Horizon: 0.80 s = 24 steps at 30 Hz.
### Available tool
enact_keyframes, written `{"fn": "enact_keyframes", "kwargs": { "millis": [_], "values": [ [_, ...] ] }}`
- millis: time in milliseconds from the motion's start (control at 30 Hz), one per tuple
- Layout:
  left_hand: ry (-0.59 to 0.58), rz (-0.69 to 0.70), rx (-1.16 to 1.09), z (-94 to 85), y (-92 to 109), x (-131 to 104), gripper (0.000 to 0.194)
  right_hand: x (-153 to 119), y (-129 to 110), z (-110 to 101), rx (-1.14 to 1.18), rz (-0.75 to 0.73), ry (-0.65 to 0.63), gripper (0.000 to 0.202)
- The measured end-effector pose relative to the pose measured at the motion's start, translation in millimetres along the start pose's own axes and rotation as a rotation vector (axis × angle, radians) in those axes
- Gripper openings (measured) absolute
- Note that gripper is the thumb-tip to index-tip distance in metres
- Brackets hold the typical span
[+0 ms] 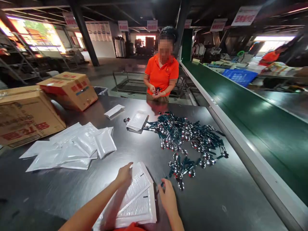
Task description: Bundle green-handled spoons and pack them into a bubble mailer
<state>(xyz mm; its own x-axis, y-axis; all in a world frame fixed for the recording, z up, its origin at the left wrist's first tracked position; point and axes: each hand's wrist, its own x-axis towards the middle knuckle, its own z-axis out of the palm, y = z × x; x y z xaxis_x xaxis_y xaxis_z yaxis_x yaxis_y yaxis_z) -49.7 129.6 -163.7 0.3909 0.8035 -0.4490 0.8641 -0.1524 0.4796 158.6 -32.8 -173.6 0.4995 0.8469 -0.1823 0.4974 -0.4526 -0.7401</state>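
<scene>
My left hand (124, 174) rests on the top of a stack of white bubble mailers (137, 199) lying on the steel table (72, 186) in front of me, fingers pressed on the upper edge. My right hand (167, 196) hovers at the stack's right edge, fingers curled near a small dark-handled piece; whether it grips it I cannot tell. Just beyond lies a big heap of metal spoons with dark green handles (187, 138).
Filled white mailers (72, 146) lie spread at the left. Two cardboard boxes (26, 115) stand at the far left. Another mailer stack (138, 121) lies mid-table. A person in an orange shirt (161, 75) stands opposite, handling something. A green conveyor belt (252, 115) runs along the right.
</scene>
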Motion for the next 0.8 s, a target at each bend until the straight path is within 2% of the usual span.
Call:
{"fn": "enact_keyframes", "kwargs": {
  "millis": [167,233,300,367,433,533,633,800],
  "values": [
    [-0.112,0.249,-0.037,-20.8,0.4,-15.4,0.057,31.8,35.2,-50.6,-0.068,0.280,0.087,0.028],
    [-0.181,0.322,-0.043,-19.2,-4.6,-25.0,0.060,48.8,48.6,-66.5,-0.100,0.424,0.125,0.031],
    [-0.195,0.365,-0.015,-5.7,-11.4,-34.8,0.061,69.3,55.6,-74.7,-0.134,0.562,0.156,0.035],
    [-0.122,0.333,0.062,17.2,-19.0,-43.2,0.064,92.2,55.6,-74.4,-0.170,0.684,0.181,0.040],
    [-0.058,0.208,0.173,41.7,-25.3,-48.6,0.081,115.0,49.9,-67.1,-0.207,0.780,0.217,0.049],
    [-0.206,0.050,0.341,64.8,-28.6,-49.2,0.100,142.2,37.3,-51.0,-0.266,0.848,0.301,0.063],
    [-0.359,-0.034,0.436,66.1,-25.2,-43.8,0.103,156.7,29.0,-39.1,-0.317,0.822,0.361,0.065],
    [-0.384,-0.027,0.377,57.7,-24.3,-40.9,0.095,162.5,39.2,-40.1,-0.340,0.791,0.326,0.043]
  ]
}}
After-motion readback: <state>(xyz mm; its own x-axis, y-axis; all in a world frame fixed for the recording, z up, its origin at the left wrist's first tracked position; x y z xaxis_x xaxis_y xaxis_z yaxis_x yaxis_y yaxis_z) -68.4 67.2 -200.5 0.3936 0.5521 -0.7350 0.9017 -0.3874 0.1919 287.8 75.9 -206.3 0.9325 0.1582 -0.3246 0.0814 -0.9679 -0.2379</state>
